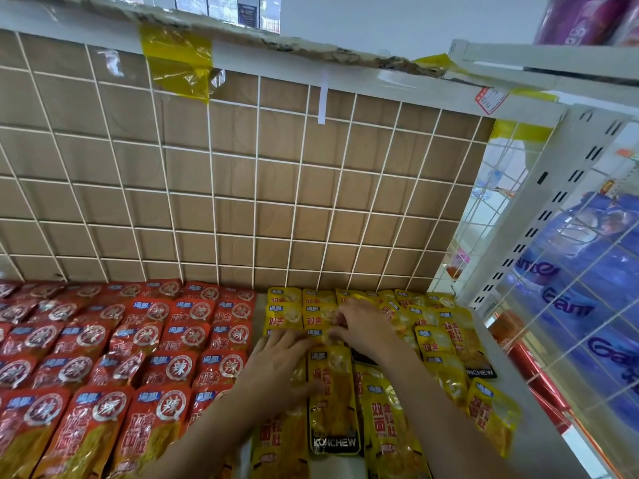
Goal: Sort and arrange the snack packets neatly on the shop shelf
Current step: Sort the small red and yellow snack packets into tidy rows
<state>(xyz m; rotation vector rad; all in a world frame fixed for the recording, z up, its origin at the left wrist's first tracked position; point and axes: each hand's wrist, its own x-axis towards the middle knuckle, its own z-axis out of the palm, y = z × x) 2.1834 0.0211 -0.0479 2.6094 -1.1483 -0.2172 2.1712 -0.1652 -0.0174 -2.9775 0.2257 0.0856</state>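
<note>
Overlapping rows of crinkled, glossy red foil snack packets [114,340] covered the left of the white shelf [539,426]. Beside them the left hand [281,357] lay flat, fingers spread, pressing on rectangular glossy yellow snack packets [333,406]. The right hand [363,328] pinched the top edge of one of them. Behind stood a white wire grid [256,202] over brown cardboard [193,150], and to the right, blue plastic packs [587,299] behind mesh.

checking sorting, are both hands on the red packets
No, left hand and right hand are both on the yellow packets, right of the red packets.
</note>
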